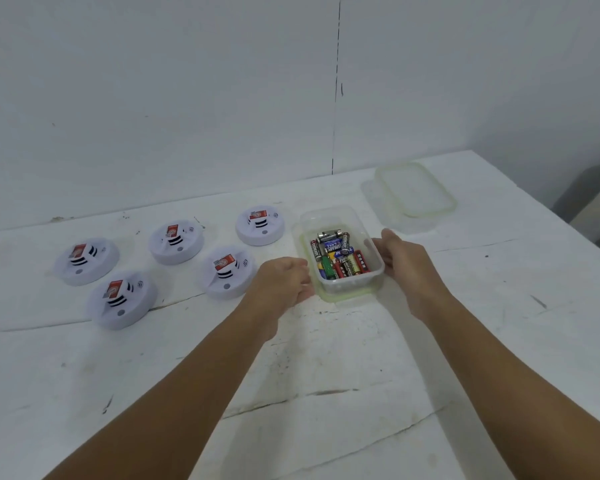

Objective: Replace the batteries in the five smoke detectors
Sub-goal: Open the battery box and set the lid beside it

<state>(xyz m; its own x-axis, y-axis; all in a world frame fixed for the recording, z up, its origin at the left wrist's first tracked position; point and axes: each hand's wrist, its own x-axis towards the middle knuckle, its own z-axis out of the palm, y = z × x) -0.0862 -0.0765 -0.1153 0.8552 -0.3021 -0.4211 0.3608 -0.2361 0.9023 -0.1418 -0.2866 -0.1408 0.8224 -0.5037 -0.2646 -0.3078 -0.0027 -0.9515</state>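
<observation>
At the middle of the white counter (326, 358), both bare forearms reach forward from the bottom edge and converge on a clear plastic container (340, 287) that sits on what looks like its green-rimmed lid. The left hand (284, 282) lies against the container's left side, knuckles up and wrist slightly bent, its fingers curled in toward the near left corner; they seem to touch the wall and lid edge, though how firmly they grip cannot be told. The right hand (400, 252) is set against the right wall, thumb uppermost near the rim, fingers wrapped down along the side and holding it. Both arms are almost fully extended, the left crossing the counter diagonally from the lower left, the right coming in from the lower right.

Inside the container lies a loose heap of cylindrical batteries (338, 258) in black, red, green, blue and silver wrappers, some lying flat, others tilted against each other.

To the left of the container, five round white smoke detectors rest on the counter, each with a red battery showing in its top. One detector (260, 225) is nearest the container at the back, another (226, 271) sits just beside the left hand, a third (175, 243) is further left, and the last two (87, 259) and (122, 299) lie at the far left, well apart from the hands.

Behind and right of the container, a second clear container (409, 221) stands with a green-rimmed lid (416, 190) resting askew on top.
</observation>
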